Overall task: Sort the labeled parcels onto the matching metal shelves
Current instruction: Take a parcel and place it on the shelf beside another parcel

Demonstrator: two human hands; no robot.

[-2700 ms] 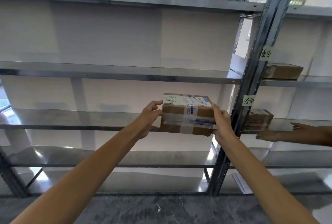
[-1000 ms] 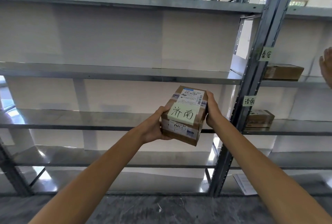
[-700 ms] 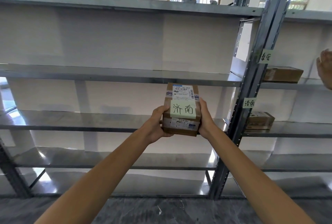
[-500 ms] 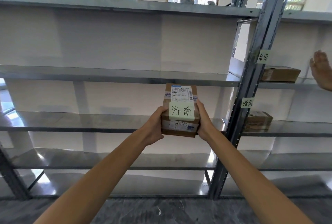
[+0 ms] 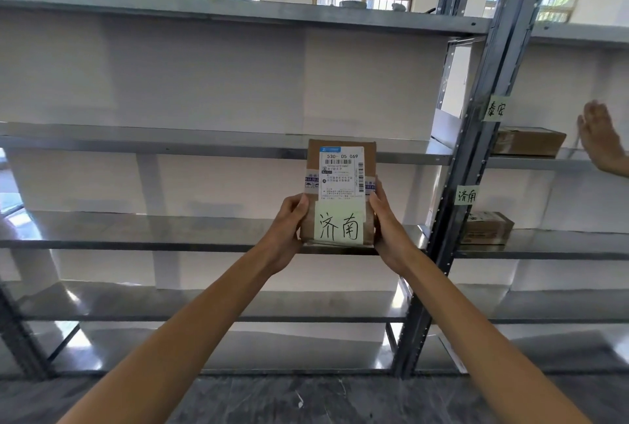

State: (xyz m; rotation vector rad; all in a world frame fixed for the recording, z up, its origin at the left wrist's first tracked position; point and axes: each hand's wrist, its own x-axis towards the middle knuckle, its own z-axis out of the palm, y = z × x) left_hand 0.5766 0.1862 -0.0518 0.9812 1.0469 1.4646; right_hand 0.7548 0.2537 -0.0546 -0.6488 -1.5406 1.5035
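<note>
A brown cardboard parcel [image 5: 341,182] stands tilted up with its top face towards me, showing a white shipping label and a pale green note with two handwritten characters. My left hand [image 5: 285,226] grips its left side and my right hand [image 5: 388,226] grips its right side, in front of the middle metal shelf [image 5: 143,236]. On the upright post [image 5: 476,158] to the right, a green tag [image 5: 466,195] carries the same two characters. A second green tag [image 5: 495,108] with other characters sits higher up.
In the right bay, one brown parcel [image 5: 488,228] lies on the shelf beside the lower tag and another brown parcel [image 5: 527,141] on the shelf above. Another person's hand [image 5: 600,141] reaches in at the right edge. The left bay's shelves hold nothing. Dark floor [image 5: 306,400] lies below.
I have turned the parcel from lying flat to standing up with its labelled face towards me, and raised it a little. The other person's hand moved from the lower right shelf up to the higher one.
</note>
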